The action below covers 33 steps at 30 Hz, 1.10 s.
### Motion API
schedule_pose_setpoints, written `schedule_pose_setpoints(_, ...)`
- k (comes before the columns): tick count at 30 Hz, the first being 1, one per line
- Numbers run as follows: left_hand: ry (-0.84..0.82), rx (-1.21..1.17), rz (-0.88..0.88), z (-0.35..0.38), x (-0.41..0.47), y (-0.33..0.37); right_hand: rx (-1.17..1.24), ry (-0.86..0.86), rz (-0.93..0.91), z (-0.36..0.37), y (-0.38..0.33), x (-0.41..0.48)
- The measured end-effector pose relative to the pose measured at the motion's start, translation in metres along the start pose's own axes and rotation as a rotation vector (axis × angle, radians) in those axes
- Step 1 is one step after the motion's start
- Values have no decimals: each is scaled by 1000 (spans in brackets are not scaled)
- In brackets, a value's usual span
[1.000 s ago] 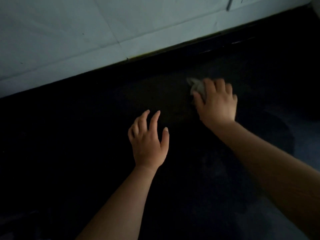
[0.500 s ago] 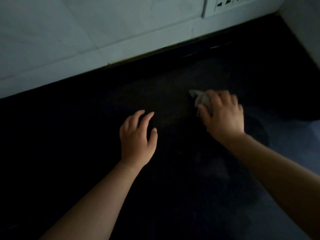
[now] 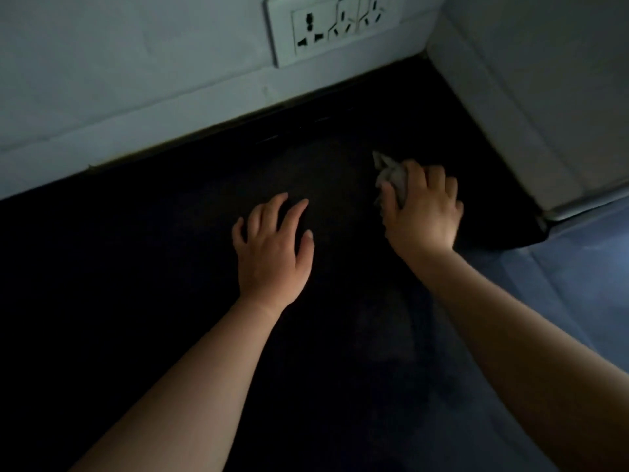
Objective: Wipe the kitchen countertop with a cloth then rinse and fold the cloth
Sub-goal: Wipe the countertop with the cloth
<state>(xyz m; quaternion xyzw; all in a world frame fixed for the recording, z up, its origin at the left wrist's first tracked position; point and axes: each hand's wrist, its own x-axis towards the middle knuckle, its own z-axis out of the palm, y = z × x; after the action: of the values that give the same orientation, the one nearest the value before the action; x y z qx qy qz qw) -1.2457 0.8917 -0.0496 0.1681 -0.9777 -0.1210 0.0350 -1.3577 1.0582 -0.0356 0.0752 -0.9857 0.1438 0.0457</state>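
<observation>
The dark countertop [image 3: 170, 301] fills most of the dim view. A small crumpled pale cloth [image 3: 388, 175] lies on it near the right corner. My right hand [image 3: 422, 209] grips the cloth and presses it down on the counter, so most of the cloth is hidden under the fingers. To the left, my left hand [image 3: 272, 250] rests on the bare counter with fingers spread, holding nothing.
A pale wall [image 3: 136, 80] runs along the back of the counter, with a white socket plate [image 3: 333, 25] on it. A second pale wall [image 3: 527, 97] closes the right side, forming a corner. A lighter bluish patch of counter [image 3: 561, 284] shows at the right.
The view has shifted up and right, bringing the socket and the right wall into sight. My right hand has slid the cloth rightward toward the corner. My left hand followed, staying flat.
</observation>
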Motion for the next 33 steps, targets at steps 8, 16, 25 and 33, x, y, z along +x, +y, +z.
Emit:
schedule_pose_setpoints(8, 11, -5, -18, -2, 0, 5, 42, -39, -124, 9, -28, 19)
schedule_pose_setpoints(16, 22, 0, -22, -4, 0, 7, 11, -49, -217, -8, 29, 1)
schedule_pose_setpoints(25, 39, 4, -17, -2, 1, 7, 45, -95, -287, -17, 45, -23)
schedule_pose_setpoints(33, 96, -101, 49, -10, -33, 39, 35, -135, -338, -50, 116, -95)
